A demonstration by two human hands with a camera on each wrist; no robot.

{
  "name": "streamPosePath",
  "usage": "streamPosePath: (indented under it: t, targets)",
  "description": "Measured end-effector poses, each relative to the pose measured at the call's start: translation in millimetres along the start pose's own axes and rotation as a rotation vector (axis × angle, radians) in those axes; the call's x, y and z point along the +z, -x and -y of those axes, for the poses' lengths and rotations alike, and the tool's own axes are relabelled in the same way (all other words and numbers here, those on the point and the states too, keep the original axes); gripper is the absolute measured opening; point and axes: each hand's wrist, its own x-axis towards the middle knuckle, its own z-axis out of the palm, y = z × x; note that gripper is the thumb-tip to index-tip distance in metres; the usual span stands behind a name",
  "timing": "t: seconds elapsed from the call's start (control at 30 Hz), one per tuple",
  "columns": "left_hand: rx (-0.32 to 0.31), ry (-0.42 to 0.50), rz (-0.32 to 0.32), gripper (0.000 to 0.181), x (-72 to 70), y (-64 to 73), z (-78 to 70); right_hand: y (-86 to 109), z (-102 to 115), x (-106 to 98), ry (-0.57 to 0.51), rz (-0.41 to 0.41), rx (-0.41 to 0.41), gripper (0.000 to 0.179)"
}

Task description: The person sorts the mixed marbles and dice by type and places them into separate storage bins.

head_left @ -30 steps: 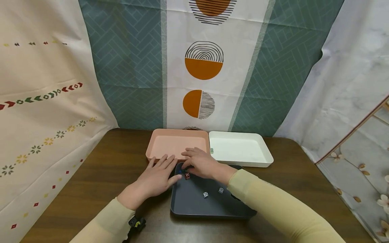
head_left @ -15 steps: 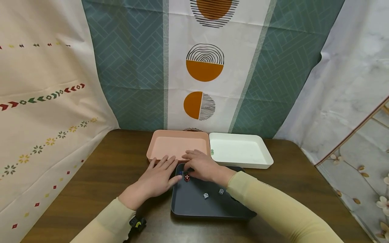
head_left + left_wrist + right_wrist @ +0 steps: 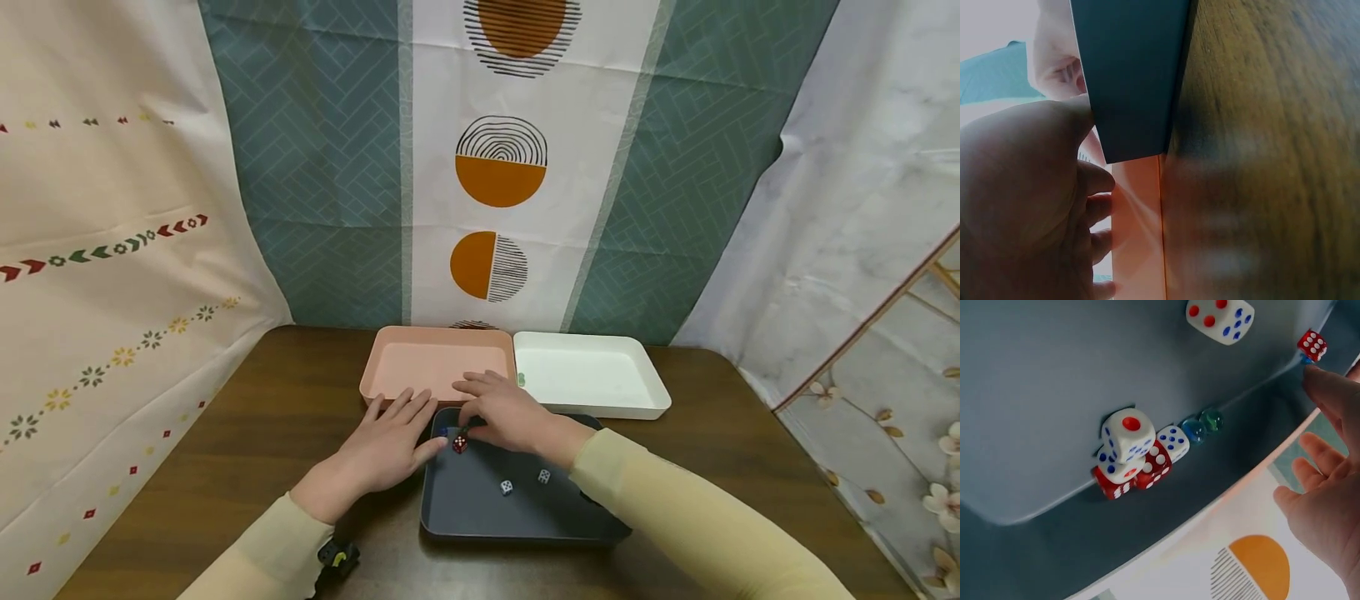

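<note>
Grey tray (image 3: pixel 465 508) rim meets my spread left grip (image 3: pixel 384 448); right grip (image 3: pixel 507 417) at the red die (image 3: pixel 460 444), far left corner, holding or not I can't tell; open tray bottom surrounds two white dice (image 3: pixel 507 487).

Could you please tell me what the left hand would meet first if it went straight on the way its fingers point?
Most likely the pink tray, since the left hand has its fingers at that tray's near edge; contact is unclear.
</note>
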Motion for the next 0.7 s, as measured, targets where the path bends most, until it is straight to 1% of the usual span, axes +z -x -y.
streamPosePath:
  t: [0.13, 0.2, 0.37, 0.6, 0.7]
  targets:
    - [-0.003, -0.007, 0.003, 0.079, 1.3, 0.8, 1.0, 6.6, -2.7, -4.3, -0.022, -0.019, 0.006, 0.014]
    - [0.002, -0.008, -0.007, 0.079, 2.3, 0.8, 1.5, 9.7, -5.0, -6.0, -0.021, -0.035, 0.008, 0.013]
    - [0.001, 0.013, -0.018, 0.077, 3.9, 0.6, 1.7, 18.0, -10.8, -11.1, -0.013, -0.081, 0.017, 0.014]
    - [-0.014, 0.006, 0.001, 0.078, 2.5, 0.7, -0.3, 31.6, -19.6, -17.9, -0.006, -0.105, 0.066, 0.014]
    - [-0.002, 0.009, -0.012, 0.078, 4.3, -0.5, 1.4, 37.2, -24.4, -21.0, -0.004, -0.122, 0.084, 0.013]
